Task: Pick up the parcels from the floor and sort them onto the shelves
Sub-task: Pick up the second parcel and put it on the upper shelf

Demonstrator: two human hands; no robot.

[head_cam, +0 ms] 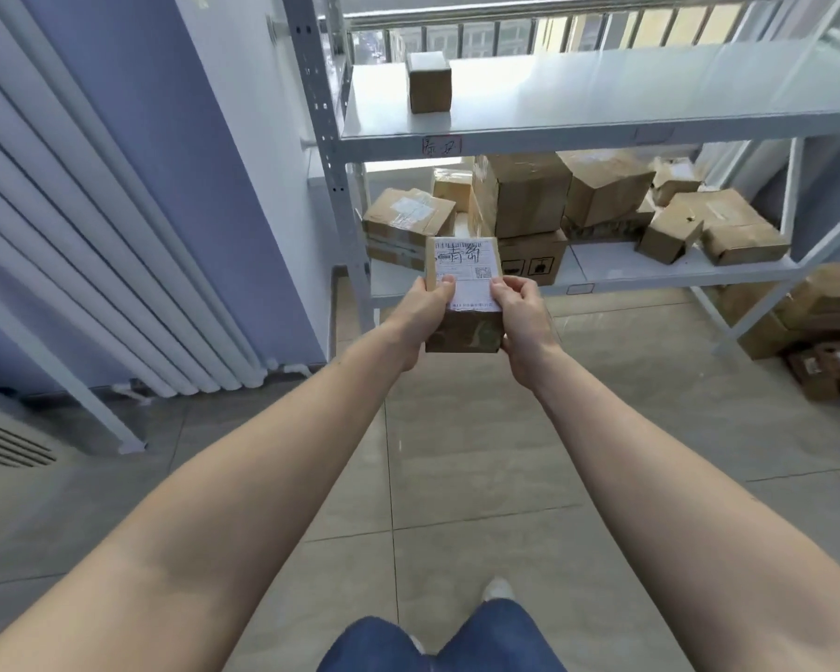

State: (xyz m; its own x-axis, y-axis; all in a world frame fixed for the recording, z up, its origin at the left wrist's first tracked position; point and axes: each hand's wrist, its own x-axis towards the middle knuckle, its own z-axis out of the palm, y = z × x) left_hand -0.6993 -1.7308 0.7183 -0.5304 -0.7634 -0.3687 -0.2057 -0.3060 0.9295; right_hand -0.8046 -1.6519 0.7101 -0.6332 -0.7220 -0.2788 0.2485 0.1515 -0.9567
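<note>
I hold a small brown cardboard parcel with a white shipping label on top, out in front of the shelf unit. My left hand grips its left side with the thumb on the label. My right hand grips its right side the same way. The white metal shelf unit stands ahead. Its upper shelf carries one small box and a handwritten tag on its front edge. The lower shelf is crowded with several cardboard parcels.
More parcels lie on the tiled floor at the right, under and beside the shelf unit. A white radiator lines the left wall, with a slanted metal bar before it. My legs and one shoe show below.
</note>
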